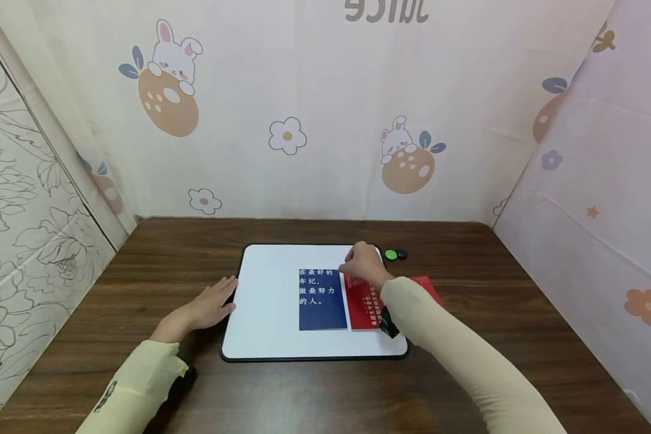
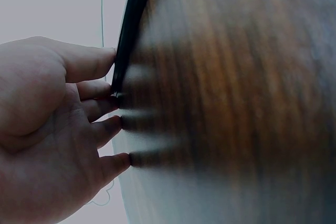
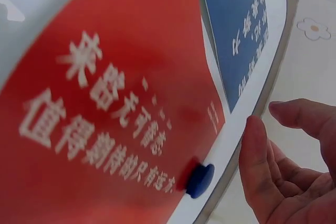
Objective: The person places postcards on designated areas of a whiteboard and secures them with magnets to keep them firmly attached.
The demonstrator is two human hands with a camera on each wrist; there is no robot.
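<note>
A whiteboard [image 1: 260, 301] with a black rim lies on the table. My left hand [image 1: 208, 304] rests at its left side, fingers extended and fingertips right at the rim. On the board lie a blue card [image 1: 322, 307] with white writing and, just right of it, a red card [image 1: 360, 307] with white writing. My right hand [image 1: 364, 262] is over the top of the red card, near the blue card's upper right corner. In the right wrist view its thumb and index finger [image 3: 255, 153] stand apart with nothing between them. A blue magnet [image 3: 200, 180] sits at the red card's edge.
A green magnet [image 1: 391, 254] and a black one [image 1: 402, 254] lie beyond the board's upper right corner. More red card [image 1: 427, 284] shows right of the board, partly behind my right sleeve [image 1: 439, 325]. A printed curtain [image 1: 331, 181] hangs behind the wooden table [image 1: 184, 253].
</note>
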